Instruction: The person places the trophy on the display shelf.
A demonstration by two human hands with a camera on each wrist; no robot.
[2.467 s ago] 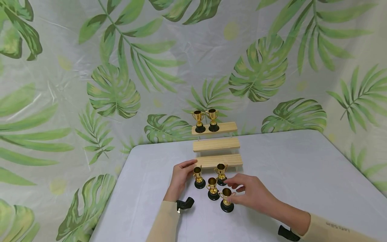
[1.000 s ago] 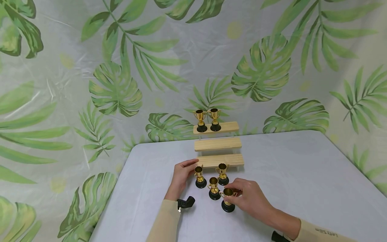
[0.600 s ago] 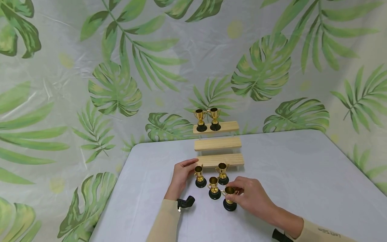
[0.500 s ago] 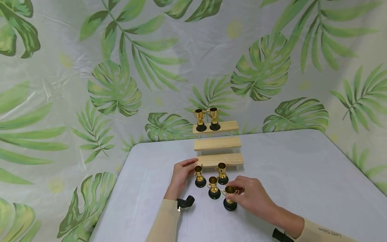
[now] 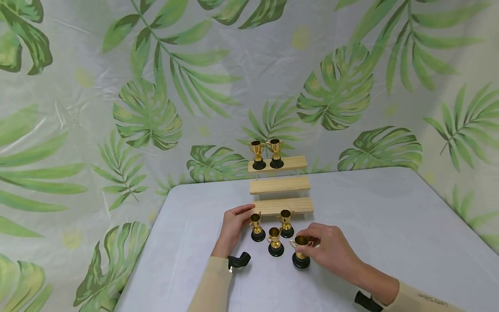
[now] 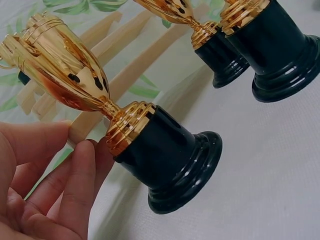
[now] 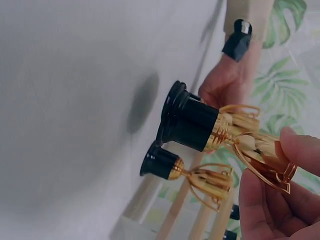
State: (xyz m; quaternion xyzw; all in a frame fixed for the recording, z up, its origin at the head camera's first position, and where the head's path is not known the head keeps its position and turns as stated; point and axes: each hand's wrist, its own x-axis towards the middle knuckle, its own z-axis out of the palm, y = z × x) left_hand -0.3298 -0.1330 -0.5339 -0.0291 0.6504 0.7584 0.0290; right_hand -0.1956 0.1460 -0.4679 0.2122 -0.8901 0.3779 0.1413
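Observation:
My right hand pinches the cup of a small gold trophy with a black base. In the right wrist view that trophy is held off the cloth, its shadow apart from the base. My left hand grips the left end of the lowest board of a three-step wooden display stand; in the left wrist view, thumb and fingers pinch the board's end. Three more trophies stand upright before the stand: a left one, a middle one and a right one.
Two trophies, one beside the other, stand on the left part of the top board. The middle board lies bare. A white cloth covers the table, and a leaf-print sheet hangs behind.
My right hand has closed its fingers on the front trophy and moved it slightly right and back, away from the middle one. The left hand has stayed at the board's end.

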